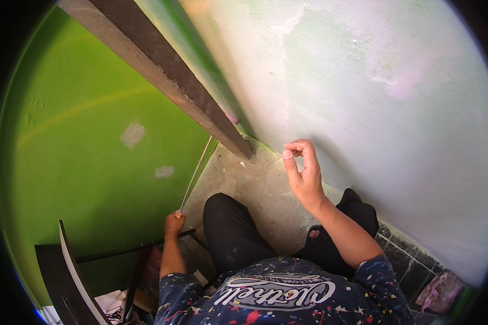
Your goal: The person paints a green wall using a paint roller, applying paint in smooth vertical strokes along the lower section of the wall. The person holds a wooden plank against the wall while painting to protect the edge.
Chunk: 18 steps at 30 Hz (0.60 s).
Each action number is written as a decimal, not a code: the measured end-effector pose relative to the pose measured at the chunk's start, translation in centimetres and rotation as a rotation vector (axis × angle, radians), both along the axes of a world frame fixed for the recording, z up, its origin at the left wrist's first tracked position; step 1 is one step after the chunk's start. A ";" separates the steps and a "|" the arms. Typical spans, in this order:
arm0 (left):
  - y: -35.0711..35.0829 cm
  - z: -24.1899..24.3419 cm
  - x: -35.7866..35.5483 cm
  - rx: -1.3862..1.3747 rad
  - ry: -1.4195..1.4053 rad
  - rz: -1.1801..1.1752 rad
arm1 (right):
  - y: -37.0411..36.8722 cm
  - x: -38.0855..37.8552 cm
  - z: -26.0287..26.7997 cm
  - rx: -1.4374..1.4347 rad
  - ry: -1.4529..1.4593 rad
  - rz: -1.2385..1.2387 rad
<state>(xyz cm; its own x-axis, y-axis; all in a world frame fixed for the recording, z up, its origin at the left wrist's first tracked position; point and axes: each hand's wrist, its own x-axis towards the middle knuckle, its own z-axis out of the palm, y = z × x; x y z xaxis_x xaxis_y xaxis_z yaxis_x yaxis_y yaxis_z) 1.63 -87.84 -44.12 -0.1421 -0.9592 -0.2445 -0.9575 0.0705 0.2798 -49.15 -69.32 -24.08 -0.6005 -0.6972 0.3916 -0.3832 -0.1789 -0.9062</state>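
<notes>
My left hand [175, 223] is low at the left, beside the green wall. It grips the lower end of a thin pale stick or cord [196, 172], where a bit of orange shows at the fist. The far end reaches up to the wooden post [179, 85]; whether it touches the post is hard to tell. My right hand [307, 174] is raised in front of the pale wall [362, 101]. Its thumb and curled fingers nearly meet at the tips, and I see nothing between them. White dust or paint marks the fingertips.
Two whitish patches [133, 135] mark the green wall [85, 162]. The post leans into the corner above a rough concrete floor [248, 183]. A dark chair-like frame [61, 280] stands at lower left. Black tiles [404, 260] and a stained rag [440, 290] lie at lower right.
</notes>
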 end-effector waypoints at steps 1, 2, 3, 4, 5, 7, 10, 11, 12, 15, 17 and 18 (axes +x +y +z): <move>0.0 0.2 0.3 -0.004 -0.041 -0.011 | 0.0 0.0 -0.2 -0.005 -0.013 0.002; 0.2 0.2 0.5 -0.007 -0.082 -0.021 | 0.0 -0.1 -0.3 -0.010 -0.026 0.004; 0.4 0.6 -0.1 0.009 -0.103 -0.028 | 0.1 -0.2 -0.3 -0.005 -0.022 0.007; 0.6 0.9 -0.7 0.026 -0.124 -0.033 | 0.2 -0.3 -0.4 0.000 -0.018 0.011; 0.8 1.2 -1.4 0.044 -0.143 -0.038 | 0.3 -0.5 -0.5 0.006 -0.013 0.016; 1.2 1.3 -1.7 0.033 -0.162 -0.016 | 0.2 -0.7 -1.0 0.024 0.002 0.018; 1.4 1.1 -1.2 0.024 -0.135 0.040 | 0.1 -0.4 -1.5 0.050 0.018 0.047; 1.4 1.1 -0.7 0.019 -0.115 0.066 | -0.1 -0.2 -1.6 0.056 0.025 0.064; 1.5 1.1 -0.2 0.019 -0.078 0.083 | -0.4 0.0 -1.9 0.057 0.033 0.099; 3.3 0.9 1.1 0.054 -0.028 0.107 | -0.8 1.1 -3.5 0.099 0.056 0.215; 3.9 1.5 0.7 0.103 -0.061 0.092 | -1.4 1.6 -4.1 0.149 0.083 0.308; 4.8 1.6 0.8 0.140 -0.024 0.118 | -1.7 2.1 -4.6 0.160 0.066 0.331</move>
<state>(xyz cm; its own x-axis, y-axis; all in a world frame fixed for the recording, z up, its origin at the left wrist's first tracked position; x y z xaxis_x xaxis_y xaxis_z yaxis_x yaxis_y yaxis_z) 2.47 -83.05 -42.54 -0.0233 -0.9251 -0.3789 -0.9632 -0.0807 0.2563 -47.05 -70.99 -28.63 -0.3096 -0.9048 0.2924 -0.3866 -0.1611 -0.9080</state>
